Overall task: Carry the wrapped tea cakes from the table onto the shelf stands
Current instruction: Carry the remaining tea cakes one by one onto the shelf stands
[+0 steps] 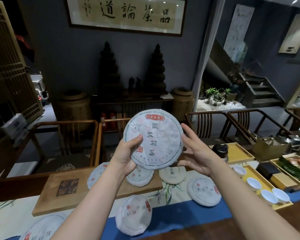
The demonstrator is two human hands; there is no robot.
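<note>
A long wooden table (249, 227) carries a pale bamboo-print cloth with a blue border (171, 220) and a low wooden board (59, 193). Behind it stand dark wooden chairs (66, 135), a sideboard with two dark tiered towers (109, 70), and a framed calligraphy panel (126, 13) on the grey wall. The left hand (126, 153) grips a wrapped tea cake (153, 139) held upright above the table, thumb on its printed face; the right hand (196, 153) cups its right edge with fingers relaxed and spread. Six more wrapped cakes (133, 215) lie on the table below. Four white cups (268, 196) sit on the right.
</note>
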